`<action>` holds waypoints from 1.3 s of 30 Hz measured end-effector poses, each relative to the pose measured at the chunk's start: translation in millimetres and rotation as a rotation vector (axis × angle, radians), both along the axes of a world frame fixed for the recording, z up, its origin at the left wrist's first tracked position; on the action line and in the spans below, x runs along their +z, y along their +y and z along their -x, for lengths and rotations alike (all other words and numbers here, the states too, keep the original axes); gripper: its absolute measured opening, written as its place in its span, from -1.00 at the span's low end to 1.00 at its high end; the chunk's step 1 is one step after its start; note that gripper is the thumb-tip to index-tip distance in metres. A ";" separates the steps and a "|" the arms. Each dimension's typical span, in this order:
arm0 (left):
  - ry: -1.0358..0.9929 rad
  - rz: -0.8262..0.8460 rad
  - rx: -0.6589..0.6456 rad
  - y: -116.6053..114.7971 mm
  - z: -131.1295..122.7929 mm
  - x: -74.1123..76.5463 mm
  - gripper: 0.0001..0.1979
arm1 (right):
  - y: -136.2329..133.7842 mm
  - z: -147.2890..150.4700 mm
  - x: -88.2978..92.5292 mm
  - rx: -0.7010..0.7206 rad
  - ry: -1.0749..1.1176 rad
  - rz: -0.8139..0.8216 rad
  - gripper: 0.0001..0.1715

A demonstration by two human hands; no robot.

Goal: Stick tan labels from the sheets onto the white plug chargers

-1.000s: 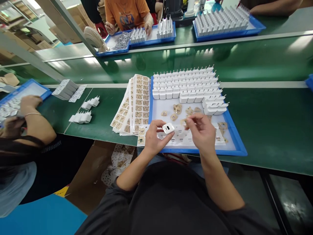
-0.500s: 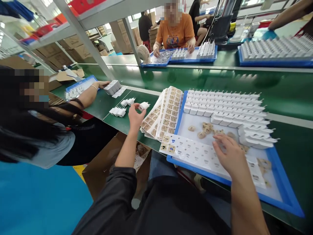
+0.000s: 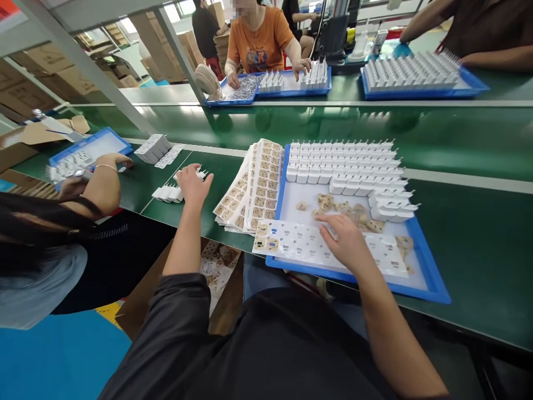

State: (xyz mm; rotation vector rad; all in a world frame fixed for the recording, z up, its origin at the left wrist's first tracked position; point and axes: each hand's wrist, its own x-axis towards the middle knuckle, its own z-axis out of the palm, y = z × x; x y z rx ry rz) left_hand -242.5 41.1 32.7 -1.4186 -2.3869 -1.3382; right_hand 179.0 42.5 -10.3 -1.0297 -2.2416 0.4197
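A: What are the left fingers doing?

B: The left hand (image 3: 192, 184) lies palm down with its fingers splayed over a small white plug (image 3: 201, 174) on the green belt (image 3: 466, 222). I cannot tell whether they pinch it, because the palm hides the contact. A short row of the same plugs (image 3: 167, 193) sits just beside the wrist.

A: And the other hand?

B: The right hand (image 3: 345, 241) is flat and relaxed, holding nothing. Its fingertips press a glossy white label sheet (image 3: 291, 244) inside the blue tray (image 3: 400, 289).

A: How much room is there around them?

B: To the right, the belt beyond the tray's raised rim is bare. On the left it's tighter. Fanned sheets of tan stickers (image 3: 256, 183) overlap the tray's left rim, and a co-worker's hand (image 3: 116, 162) is near the belt's far-left edge.

A: What about materials?

B: Blocky white plastic chargers (image 3: 345, 164) stand in tight rows along the tray's far side, prongs up. Curled tan scraps (image 3: 327, 203) lie loose just ahead of the right fingers.

A: And the arms?

B: The left arm is stretched long and straight, and the right is bent, with the forearm angled in across the tray's near rim.
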 end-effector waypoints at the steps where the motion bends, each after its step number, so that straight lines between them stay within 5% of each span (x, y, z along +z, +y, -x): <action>1: 0.000 0.040 -0.065 -6.1 -14.7 0.8 -0.68 | -2.2 8.4 0.4 0.030 -0.022 0.001 -0.73; 7: -0.106 0.317 -0.494 -55.3 -106.6 -5.8 -0.71 | -13.0 50.1 2.4 0.118 -0.139 0.073 -0.69; 12: -0.476 0.247 -0.707 -75.7 -135.6 -25.1 -0.52 | -11.6 35.9 15.5 0.125 0.099 0.175 -0.75; 16: -0.854 0.220 -0.684 -75.5 -145.0 -32.4 -0.44 | -8.7 25.7 17.2 0.106 0.195 0.202 -0.77; 20: -1.067 0.256 -0.680 -74.1 -156.5 -25.8 -0.32 | -12.7 31.7 11.4 0.038 0.163 0.037 -0.75; 25: -1.069 0.279 -0.653 -75.7 -170.7 -16.5 -0.32 | -29.3 45.7 15.0 0.112 0.196 -0.221 -0.79; 39: -1.079 0.279 -0.676 -79.7 -181.6 -19.4 -0.38 | -40.2 56.6 12.5 0.291 0.193 -0.189 -0.93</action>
